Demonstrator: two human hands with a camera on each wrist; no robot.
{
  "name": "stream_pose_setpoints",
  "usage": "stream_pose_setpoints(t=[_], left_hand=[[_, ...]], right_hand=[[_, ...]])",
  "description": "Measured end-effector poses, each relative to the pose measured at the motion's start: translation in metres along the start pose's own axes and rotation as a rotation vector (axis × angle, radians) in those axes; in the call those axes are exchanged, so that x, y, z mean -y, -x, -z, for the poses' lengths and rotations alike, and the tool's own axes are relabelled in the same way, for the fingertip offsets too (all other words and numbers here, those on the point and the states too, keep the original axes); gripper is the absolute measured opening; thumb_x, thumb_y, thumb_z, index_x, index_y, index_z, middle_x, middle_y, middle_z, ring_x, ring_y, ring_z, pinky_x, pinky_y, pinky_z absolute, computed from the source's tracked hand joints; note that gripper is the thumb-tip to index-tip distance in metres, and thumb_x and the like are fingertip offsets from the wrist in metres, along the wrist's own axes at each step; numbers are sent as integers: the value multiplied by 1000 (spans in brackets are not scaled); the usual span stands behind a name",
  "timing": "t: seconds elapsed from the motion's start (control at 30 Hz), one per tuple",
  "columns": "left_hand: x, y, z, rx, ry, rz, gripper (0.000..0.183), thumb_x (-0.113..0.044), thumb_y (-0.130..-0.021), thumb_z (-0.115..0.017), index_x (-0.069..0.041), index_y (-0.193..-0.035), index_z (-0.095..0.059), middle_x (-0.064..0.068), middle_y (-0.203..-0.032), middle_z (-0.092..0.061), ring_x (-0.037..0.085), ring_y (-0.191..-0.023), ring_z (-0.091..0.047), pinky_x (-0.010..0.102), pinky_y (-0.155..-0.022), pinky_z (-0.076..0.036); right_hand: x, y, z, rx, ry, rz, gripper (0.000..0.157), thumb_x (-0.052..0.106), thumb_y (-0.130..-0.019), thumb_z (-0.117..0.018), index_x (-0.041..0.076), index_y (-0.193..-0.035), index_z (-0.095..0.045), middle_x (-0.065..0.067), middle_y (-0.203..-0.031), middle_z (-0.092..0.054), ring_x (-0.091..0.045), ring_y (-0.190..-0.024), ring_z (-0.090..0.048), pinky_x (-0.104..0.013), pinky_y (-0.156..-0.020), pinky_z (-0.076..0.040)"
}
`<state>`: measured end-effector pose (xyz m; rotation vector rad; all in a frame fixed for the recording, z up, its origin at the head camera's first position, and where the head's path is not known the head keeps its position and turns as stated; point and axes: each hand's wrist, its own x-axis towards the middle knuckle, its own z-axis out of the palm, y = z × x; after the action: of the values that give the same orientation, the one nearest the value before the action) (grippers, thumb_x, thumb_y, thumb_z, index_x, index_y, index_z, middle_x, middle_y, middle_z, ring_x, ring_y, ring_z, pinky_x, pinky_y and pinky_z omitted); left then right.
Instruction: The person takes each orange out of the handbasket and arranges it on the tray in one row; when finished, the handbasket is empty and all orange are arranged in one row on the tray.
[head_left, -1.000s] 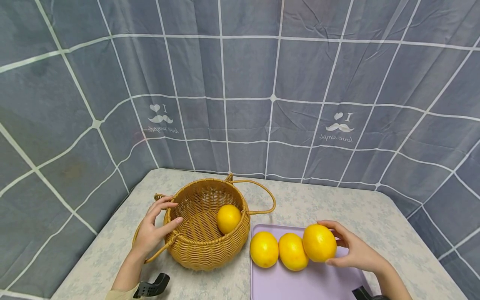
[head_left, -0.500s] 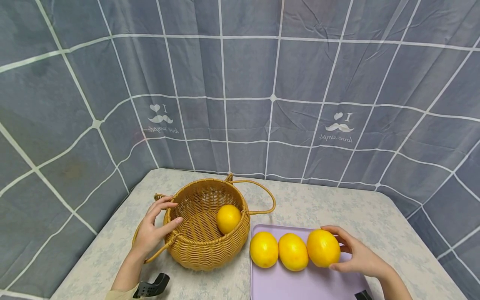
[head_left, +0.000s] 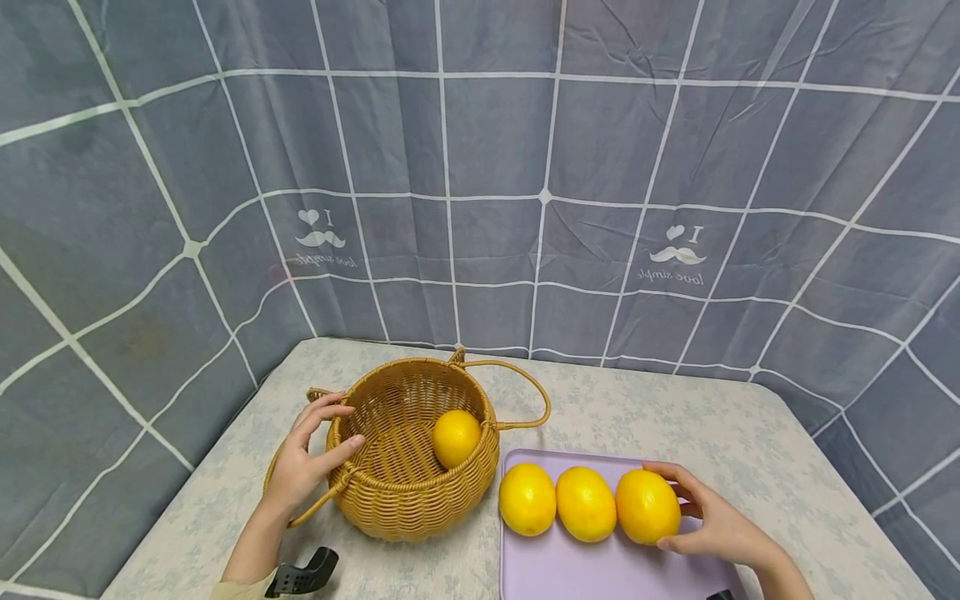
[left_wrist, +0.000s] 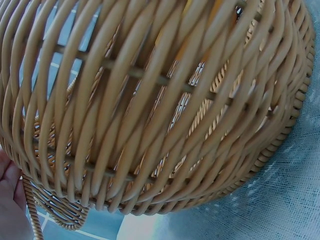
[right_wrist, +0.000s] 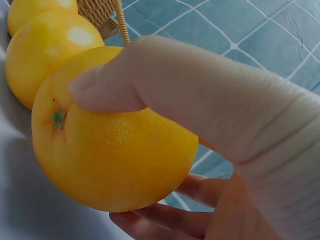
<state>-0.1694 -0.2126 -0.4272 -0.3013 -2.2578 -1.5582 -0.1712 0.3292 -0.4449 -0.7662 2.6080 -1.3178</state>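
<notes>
A round wicker basket (head_left: 408, 508) stands left of centre, its mouth tilted towards me, with one orange (head_left: 457, 438) inside. My left hand (head_left: 302, 462) holds its left rim, fingers and thumb reaching over the edge; the left wrist view is filled by the basket's weave (left_wrist: 135, 110). On the lilac tray (head_left: 570, 571), a row of oranges runs left to right: one at the left (head_left: 528, 499), one in the middle (head_left: 586, 503), and one at the right (head_left: 647, 506). Around that right orange (right_wrist: 115, 160), my right hand (head_left: 708, 521) curls its thumb and fingers.
The tray lies right of the basket on a pale patterned tablecloth (head_left: 660, 417). One basket handle (head_left: 543, 400) sticks out to the right, behind the tray. A grey gridded curtain (head_left: 495, 242) hangs behind and at both sides.
My right hand has lowered the right orange and shifted it slightly rightward, to the end of the row on the tray. The left hand and basket have stayed in place.
</notes>
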Motion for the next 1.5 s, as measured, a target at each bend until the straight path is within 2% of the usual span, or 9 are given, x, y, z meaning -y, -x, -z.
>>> stream_pose_setpoints(t=[0.3,0.4,0.6,0.83,1.03,1.27,1.5], left_hand=[[-1,1,0,-2,7,4,38,-10,-83,-71,0,-118,-58,10,-141,-37,33,-137,-19,70,-100,-13],[-1,1,-1,-1,9,3,38,-10,-83,-71,0,-117,-58,9,-141,-38,33,-137,-19,70,-100,-13],[-2,1,-1,1,5,5,38,-10,-83,-71,0,-118,-58,7,-141,-38,34,-137,-19,70,-100,-13],[-1,0,0,6,4,14,39,-12,-84,-70,0,-119,-57,6,-142,-37,33,-137,-18,70,-99,-14],[0,0,0,4,9,1,37,-10,-84,-71,-1,-118,-58,7,-141,-38,32,-137,-19,69,-101,-14],[0,0,1,7,13,7,37,-10,-84,-70,-1,-118,-58,6,-141,-38,33,-137,-18,69,-101,-14],[0,1,0,5,17,9,37,-10,-84,-71,-2,-118,-58,7,-141,-38,33,-137,-18,69,-101,-13]], right_hand=[[-6,0,-5,-3,0,-20,77,15,-71,-81,7,-137,-41,0,-129,-47,-8,-104,-51,-25,-81,-49],[-7,0,-7,2,5,-15,76,16,-72,-81,8,-136,-41,-4,-130,-44,-8,-105,-50,-25,-80,-49],[-10,1,-8,14,-5,-35,77,17,-73,-79,8,-139,-39,-2,-130,-44,-5,-106,-49,-24,-81,-49],[-10,-1,-8,36,-12,-10,77,15,-77,-77,3,-141,-36,-12,-131,-45,-7,-103,-51,-24,-82,-50],[-9,1,-8,30,10,-53,81,17,-76,-78,6,-143,-34,-12,-133,-45,-5,-106,-51,-24,-82,-50],[-7,-1,-9,34,10,-23,82,17,-77,-78,4,-143,-32,-22,-131,-45,-6,-103,-53,-25,-81,-50],[-5,-1,-10,37,-6,-45,82,17,-77,-77,5,-144,-32,-22,-132,-44,-5,-101,-53,-23,-80,-50]])
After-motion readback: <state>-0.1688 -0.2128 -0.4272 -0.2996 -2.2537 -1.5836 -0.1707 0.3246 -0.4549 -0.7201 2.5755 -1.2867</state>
